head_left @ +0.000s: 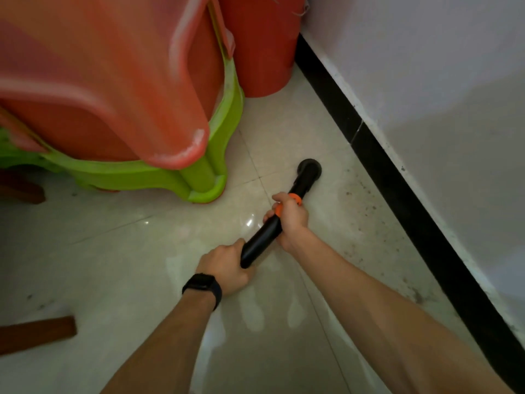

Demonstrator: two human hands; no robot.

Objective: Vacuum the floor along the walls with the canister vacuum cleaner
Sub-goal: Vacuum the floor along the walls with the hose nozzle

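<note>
Vacuuming near the skirting, clenching fingers of left hand and right hand round the wand; next, probably nudge nozzle wallward.

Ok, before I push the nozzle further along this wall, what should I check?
1. Grip: left hand and right hand both grip the wand: ok.
2. Contact: round nozzle on the tile floor: ok.
3. Edge: nozzle tight to the black baseboard: not ok, the gap holds dirt specks.
4. Path ahead: red bucket stands by the baseboard: not ok.
5. Clearance: stacked plastic chairs apart from nozzle: ok.
6. Out of view: hose and canister: cannot tell.
</note>
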